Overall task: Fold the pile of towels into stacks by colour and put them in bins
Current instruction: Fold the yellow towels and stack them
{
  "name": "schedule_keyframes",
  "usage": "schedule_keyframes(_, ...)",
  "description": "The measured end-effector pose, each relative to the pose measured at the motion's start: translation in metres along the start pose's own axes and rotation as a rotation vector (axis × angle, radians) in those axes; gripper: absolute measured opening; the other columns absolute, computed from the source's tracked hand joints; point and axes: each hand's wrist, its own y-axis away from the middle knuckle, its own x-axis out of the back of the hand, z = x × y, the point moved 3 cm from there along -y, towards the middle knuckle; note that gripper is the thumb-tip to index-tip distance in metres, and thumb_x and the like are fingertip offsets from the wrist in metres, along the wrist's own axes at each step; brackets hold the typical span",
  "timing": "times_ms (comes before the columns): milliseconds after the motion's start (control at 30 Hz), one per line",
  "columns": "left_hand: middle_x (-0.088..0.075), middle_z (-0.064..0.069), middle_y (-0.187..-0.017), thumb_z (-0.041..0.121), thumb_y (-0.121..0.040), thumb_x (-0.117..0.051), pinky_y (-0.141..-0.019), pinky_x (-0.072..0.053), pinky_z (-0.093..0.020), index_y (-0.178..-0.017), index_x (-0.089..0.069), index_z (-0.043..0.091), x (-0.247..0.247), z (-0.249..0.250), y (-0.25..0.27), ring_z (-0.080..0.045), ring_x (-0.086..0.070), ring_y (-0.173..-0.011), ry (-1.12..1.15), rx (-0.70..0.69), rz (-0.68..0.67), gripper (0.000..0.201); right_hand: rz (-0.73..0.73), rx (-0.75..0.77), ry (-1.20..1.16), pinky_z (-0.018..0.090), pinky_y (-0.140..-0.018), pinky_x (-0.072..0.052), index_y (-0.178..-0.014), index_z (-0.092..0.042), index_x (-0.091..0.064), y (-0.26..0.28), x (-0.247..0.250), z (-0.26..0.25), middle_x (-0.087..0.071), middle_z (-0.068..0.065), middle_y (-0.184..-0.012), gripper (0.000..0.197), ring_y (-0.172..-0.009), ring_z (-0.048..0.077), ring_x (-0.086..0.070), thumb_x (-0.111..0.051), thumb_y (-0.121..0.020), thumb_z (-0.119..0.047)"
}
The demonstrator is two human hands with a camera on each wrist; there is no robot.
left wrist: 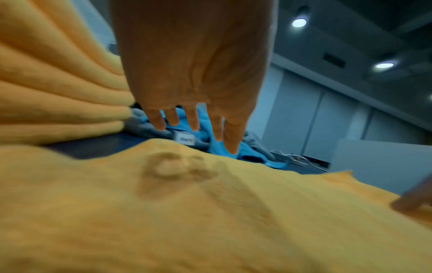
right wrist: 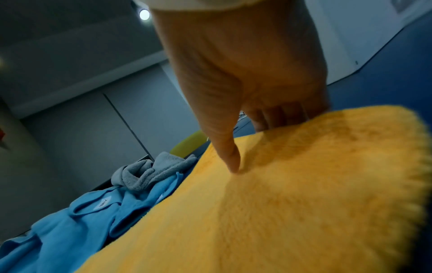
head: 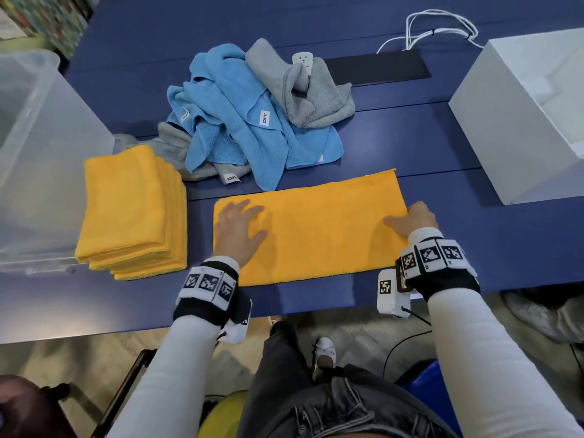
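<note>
My left hand (head: 239,223) flat, fingers spread, palm down on left end of orange towel (head: 316,229). My right hand (head: 414,218) pinches towel's right edge, thumb on top, fingers tucked under. Towel lies flat on table (head: 442,147) near front edge, long axis left-right. Folded orange stack (head: 126,213) just left; blue-grey pile (head: 246,118) behind.

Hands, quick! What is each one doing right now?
Left hand: open, fingers spread above the orange towel.
Right hand: pinching the towel's right edge, thumb on top.

Fuzzy matt cloth orange towel (head: 316,229); smooth, seemingly plastic translucent bin (head: 41,159).
</note>
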Motion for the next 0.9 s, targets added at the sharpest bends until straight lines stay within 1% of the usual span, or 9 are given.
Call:
schedule_keyframes(133, -0.005, 0.002, -0.158, 0.047, -0.091, -0.048, -0.118, -0.003, -0.044, -0.147, -0.021, 0.03, -0.033, 0.036, 0.005, -0.027, 0.006, -0.145, -0.097, -0.072, -0.271, 0.065, -0.078, 0.05, -0.035, 0.036, -0.076, -0.042, -0.118, 0.002, -0.053, 0.003, -0.005, 0.009, -0.059, 0.019, -0.118, 0.045, -0.101, 0.034, -0.056, -0.064, -0.086, -0.027)
schedule_keyframes(267, 0.021, 0.001, -0.156, 0.061, -0.088, -0.041, -0.114, 0.01, -0.049, -0.149, 0.008, 0.028, -0.052, 0.041, 0.01, -0.03, 0.021, -0.142, -0.238, -0.047, -0.418, 0.085, -0.003, 0.084, 0.0, 0.042, -0.086, -0.044, -0.121, -0.001, -0.054, 0.01, 0.0, 0.022, -0.059, 0.018, -0.12, 0.049, -0.109, 0.037, -0.055, -0.06, -0.089, -0.037)
schedule_keyframes(400, 0.027, -0.001, -0.154, 0.068, -0.085, -0.035, -0.113, 0.012, -0.05, -0.148, 0.015, 0.027, -0.061, 0.046, 0.019, -0.032, 0.025, -0.141, -0.291, -0.102, -0.427, 0.09, 0.157, 0.056, 0.083, 0.042, -0.086, -0.041, -0.12, -0.004, -0.051, 0.018, 0.012, 0.038, -0.058, 0.018, -0.121, 0.046, -0.111, 0.037, -0.054, -0.053, -0.093, -0.041)
schedule_keyframes(567, 0.023, -0.002, -0.155, 0.063, -0.086, -0.041, -0.113, 0.011, -0.05, -0.149, 0.008, 0.026, -0.057, 0.051, 0.019, -0.031, 0.022, -0.142, -0.277, -0.088, -0.444, 0.088, 0.311, 0.227, 0.136, 0.039, -0.074, -0.038, -0.118, -0.006, -0.047, 0.043, 0.013, 0.012, -0.062, 0.02, -0.111, 0.032, -0.101, 0.04, -0.058, -0.043, -0.099, -0.03)
schedule_keyframes(633, 0.001, -0.003, -0.159, 0.05, -0.091, -0.048, -0.116, 0.0, -0.044, -0.149, -0.017, 0.023, -0.046, 0.055, 0.014, -0.03, 0.006, -0.145, -0.103, -0.114, -0.331, 0.071, 0.347, 0.342, 0.175, 0.036, -0.07, -0.034, -0.12, -0.009, -0.045, 0.064, 0.008, -0.012, -0.063, 0.018, -0.108, 0.028, -0.098, 0.04, -0.059, -0.041, -0.099, -0.028)
schedule_keyframes(667, -0.018, -0.005, -0.156, 0.041, -0.094, -0.047, -0.115, -0.011, -0.037, -0.144, -0.033, 0.019, -0.039, 0.058, 0.011, -0.028, -0.011, -0.144, 0.095, -0.115, -0.246, 0.056, 0.34, 0.403, 0.195, 0.036, -0.07, -0.034, -0.121, -0.011, -0.045, 0.076, 0.004, -0.024, -0.063, 0.017, -0.108, 0.028, -0.098, 0.039, -0.059, -0.041, -0.099, -0.028)
schedule_keyframes(733, -0.05, -0.008, -0.136, 0.034, -0.099, -0.04, -0.1, -0.036, -0.029, -0.129, -0.051, 0.011, -0.028, 0.065, 0.009, -0.024, -0.046, -0.125, 0.634, 0.017, -0.164, 0.04, 0.267, 0.509, 0.211, 0.037, -0.075, -0.038, -0.123, -0.014, -0.045, 0.1, -0.012, -0.045, -0.063, 0.014, -0.108, 0.028, -0.101, 0.037, -0.059, -0.041, -0.098, -0.028)
schedule_keyframes(800, -0.06, -0.005, -0.115, 0.043, -0.099, -0.033, -0.081, -0.048, -0.03, -0.127, -0.051, 0.01, -0.028, 0.07, 0.006, -0.02, -0.06, -0.096, 1.066, 0.259, -0.237, 0.047, 0.102, 0.617, 0.159, 0.037, -0.076, -0.04, -0.121, -0.016, -0.046, 0.116, -0.038, -0.059, -0.064, 0.011, -0.1, 0.028, -0.1, 0.034, -0.058, -0.044, -0.097, -0.029)
schedule_keyframes(900, -0.055, 0.003, -0.088, 0.043, -0.095, -0.045, -0.058, -0.039, -0.026, -0.143, -0.031, 0.007, -0.039, 0.064, 0.003, -0.015, -0.046, -0.063, 1.163, 0.437, -0.272, 0.062, -0.156, 0.685, 0.062, 0.033, -0.063, -0.036, -0.114, -0.016, -0.052, 0.123, -0.074, -0.064, -0.053, -0.003, -0.069, 0.03, -0.091, 0.03, -0.059, -0.047, -0.095, -0.038)
